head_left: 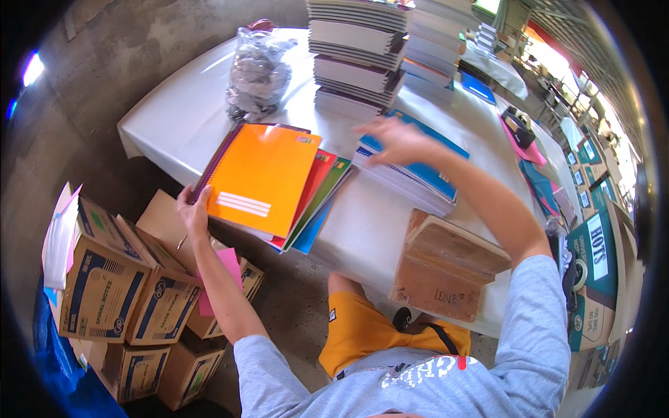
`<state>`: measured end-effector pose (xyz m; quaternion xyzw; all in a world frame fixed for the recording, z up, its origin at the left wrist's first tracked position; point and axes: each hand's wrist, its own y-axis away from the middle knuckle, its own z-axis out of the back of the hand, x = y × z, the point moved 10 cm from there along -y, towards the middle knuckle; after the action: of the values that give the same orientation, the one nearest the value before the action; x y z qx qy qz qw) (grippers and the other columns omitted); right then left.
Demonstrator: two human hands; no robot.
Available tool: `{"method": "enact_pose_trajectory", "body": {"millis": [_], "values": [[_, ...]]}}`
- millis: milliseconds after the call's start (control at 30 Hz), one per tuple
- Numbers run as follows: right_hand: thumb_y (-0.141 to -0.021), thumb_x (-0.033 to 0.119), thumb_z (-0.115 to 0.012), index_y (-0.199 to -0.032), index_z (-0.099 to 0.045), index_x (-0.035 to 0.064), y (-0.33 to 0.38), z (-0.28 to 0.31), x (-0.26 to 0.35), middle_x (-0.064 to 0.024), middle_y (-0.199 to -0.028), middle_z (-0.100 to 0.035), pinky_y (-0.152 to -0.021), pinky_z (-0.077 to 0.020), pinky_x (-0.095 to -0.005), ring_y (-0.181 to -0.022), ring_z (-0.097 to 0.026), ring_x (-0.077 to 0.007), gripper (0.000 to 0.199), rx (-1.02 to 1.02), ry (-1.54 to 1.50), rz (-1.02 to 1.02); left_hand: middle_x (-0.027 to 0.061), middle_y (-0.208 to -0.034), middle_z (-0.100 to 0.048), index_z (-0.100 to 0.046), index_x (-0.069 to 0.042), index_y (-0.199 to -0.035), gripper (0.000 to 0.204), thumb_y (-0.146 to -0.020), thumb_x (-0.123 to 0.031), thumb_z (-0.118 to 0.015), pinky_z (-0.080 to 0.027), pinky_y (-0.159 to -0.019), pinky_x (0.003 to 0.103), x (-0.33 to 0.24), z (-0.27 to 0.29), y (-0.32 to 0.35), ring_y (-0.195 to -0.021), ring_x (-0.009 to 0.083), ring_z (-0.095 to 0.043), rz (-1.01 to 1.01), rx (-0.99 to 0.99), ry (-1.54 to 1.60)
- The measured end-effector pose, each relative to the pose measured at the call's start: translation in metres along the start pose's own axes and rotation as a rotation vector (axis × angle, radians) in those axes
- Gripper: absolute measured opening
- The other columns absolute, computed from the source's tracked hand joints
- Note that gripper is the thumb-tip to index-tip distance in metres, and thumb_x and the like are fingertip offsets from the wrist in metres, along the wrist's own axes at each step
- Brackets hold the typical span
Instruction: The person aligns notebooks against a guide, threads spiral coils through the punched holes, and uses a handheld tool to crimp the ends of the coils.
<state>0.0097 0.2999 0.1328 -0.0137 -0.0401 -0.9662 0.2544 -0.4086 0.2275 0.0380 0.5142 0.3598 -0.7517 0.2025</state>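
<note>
Orange glossy notebook point(261, 177) gripped at its corner by left hand point(193, 212); right hand point(397, 139) fingers spread over blue notebook point(425, 171).

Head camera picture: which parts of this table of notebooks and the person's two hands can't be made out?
- Right hand: motion-blurred over the blue-covered notebook stack; contact unclear.
- Left hand: its grip on the fanned pile under the orange notebook is hidden by the covers.
- Clear plastic bag: contents too jumbled to identify.
- Tall notebook stacks: tops cut off by the upper edge.
</note>
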Motion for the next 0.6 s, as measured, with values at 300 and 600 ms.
{"method": "enact_pose_trajectory", "body": {"millis": [300, 600], "values": [[-0.070, 0.067, -0.058, -0.126, -0.046, -0.0004, 0.048, -0.061, -0.309, -0.0211, -0.126, -0.049, -0.098, -0.0381, -0.0396, -0.117, -0.047, -0.0350, 0.089, -0.119, -0.260, -0.621, 0.0191, -0.149, 0.001, 0.002, -0.002, -0.142, 0.102, -0.079, -0.048, -0.063, -0.008, -0.111, 0.040, -0.135, -0.238, 0.301, -0.138, 0.0289, -0.004, 0.446, 1.007, 0.550], [-0.064, 0.054, -0.073, -0.115, -0.055, -0.0043, 0.040, -0.090, -0.322, -0.0202, -0.111, -0.059, -0.087, -0.0450, -0.0364, -0.102, -0.058, -0.0318, 0.079, -0.022, -0.497, -0.571, 0.0248, -0.147, 0.001, 0.005, 0.011, -0.137, 0.103, -0.077, -0.026, -0.070, -0.004, -0.111, 0.035, -0.094, -0.368, 0.284, -0.138, 0.0302, 0.000, 0.317, 0.604, 0.451]]}}
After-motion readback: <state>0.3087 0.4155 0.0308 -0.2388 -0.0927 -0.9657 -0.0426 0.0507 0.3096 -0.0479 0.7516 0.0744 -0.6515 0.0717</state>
